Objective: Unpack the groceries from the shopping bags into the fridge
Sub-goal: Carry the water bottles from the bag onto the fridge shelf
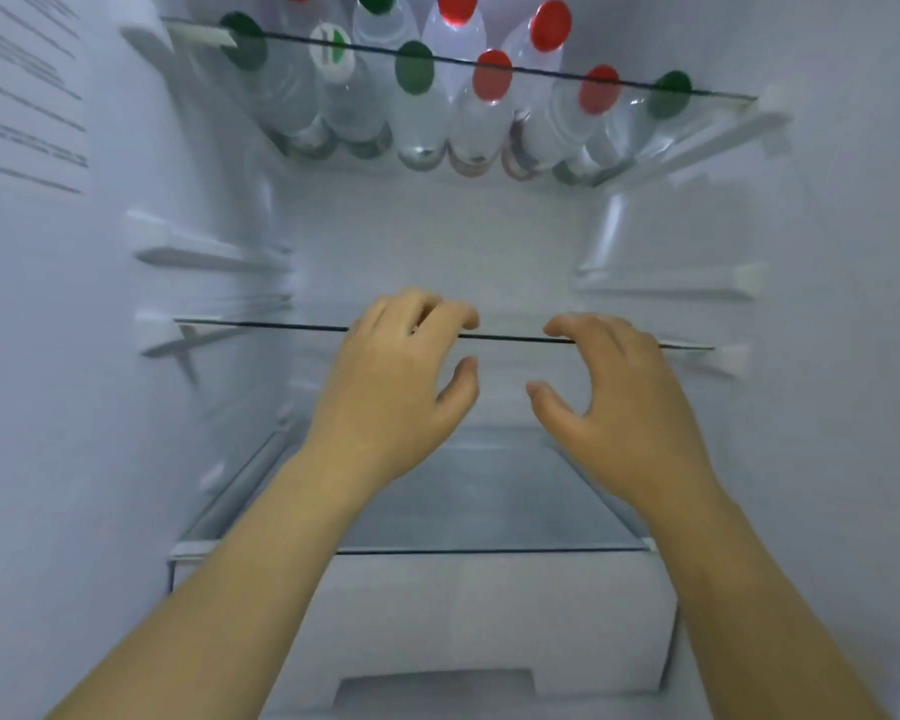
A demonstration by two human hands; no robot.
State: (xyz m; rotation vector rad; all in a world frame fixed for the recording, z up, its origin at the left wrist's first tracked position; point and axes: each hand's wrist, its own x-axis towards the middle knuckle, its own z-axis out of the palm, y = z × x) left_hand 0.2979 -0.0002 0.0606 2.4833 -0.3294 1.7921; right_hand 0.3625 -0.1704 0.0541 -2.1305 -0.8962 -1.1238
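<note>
Left hand (391,387) and right hand (624,402), both bare, reach side by side into the fridge (437,241) with palms down and a clear gap between them. The fingers of each hand are loosely curled, the thumb is spread below them, and neither hand holds anything. Both hands lie in front of the near edge of the middle glass shelf (261,324). The fingers sit above its dark edge line and the thumbs beneath it. Whether the fingertips touch the glass cannot be told. The forearms enter from the near left and near right.

Fridge interior: open toward the viewer and filling the whole view, with smooth white walls, slightly blurred. Below the hands, a lower glass shelf (489,511) with a pale front trim lies over a white drawer (489,615), which has a recessed grip at its near edge. Moulded white rails (204,252) project from the left and right walls above the middle shelf.

Far and above, an upper glass shelf (718,93) spans the cabinet. On it, clear plastic bottles (419,132) lie on their sides, packed close together and stacked, with their caps toward the viewer. Some caps are red (552,23) and others dark green (414,67); one is white with green marks. Lines of grey print (27,96) run across the left wall, too blurred to read.
</note>
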